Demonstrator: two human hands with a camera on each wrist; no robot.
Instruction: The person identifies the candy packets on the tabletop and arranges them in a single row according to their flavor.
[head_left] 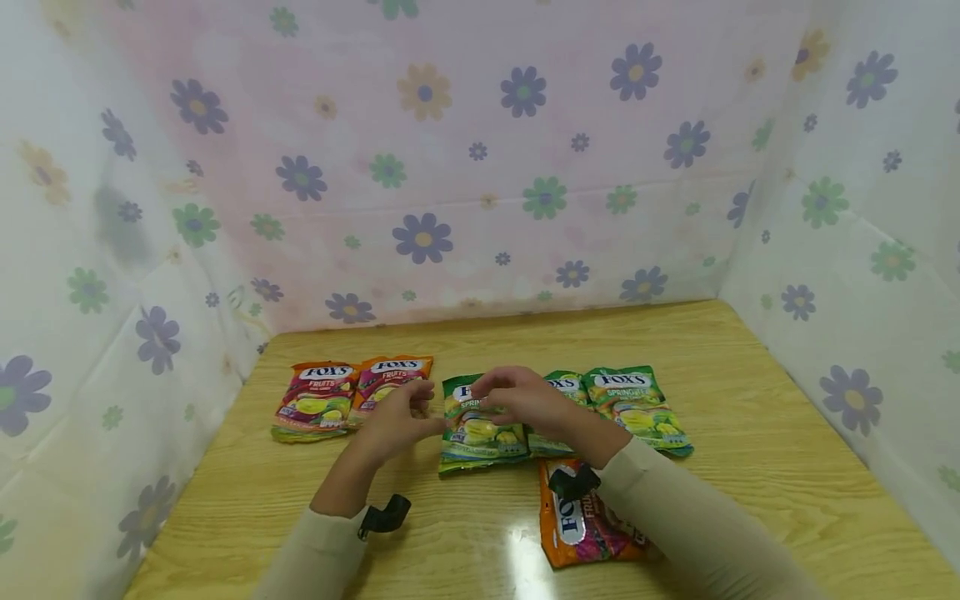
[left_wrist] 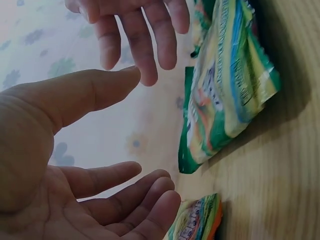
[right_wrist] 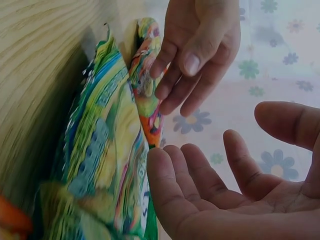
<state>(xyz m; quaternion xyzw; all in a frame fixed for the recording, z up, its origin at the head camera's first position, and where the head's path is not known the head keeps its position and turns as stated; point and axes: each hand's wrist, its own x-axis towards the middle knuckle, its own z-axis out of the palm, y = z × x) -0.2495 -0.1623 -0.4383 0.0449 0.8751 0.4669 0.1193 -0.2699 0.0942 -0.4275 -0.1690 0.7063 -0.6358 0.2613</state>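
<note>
My left hand [head_left: 397, 425] hovers between the orange and green candy bags, fingers relaxed and thumb out, holding nothing. Over the leftmost green Fox's candy bag [head_left: 480, 437] is my right hand [head_left: 532, 404], its fingers loosely bent and also holding nothing. Both wrist views show the two hands facing each other, apart from the bags. Beside that bag lie a second green bag [head_left: 566, 385], partly hidden by the right hand, and a third green bag [head_left: 637, 408]. Left of them, two orange Fox's Fruits bags [head_left: 315, 400] lie side by side, the inner one partly behind my left hand.
Another orange Fruits bag [head_left: 577, 525] lies turned sideways near the front, partly under my right forearm in view. The wooden table [head_left: 450, 533] is bounded by a flower-patterned cloth [head_left: 480, 192] at the back and both sides.
</note>
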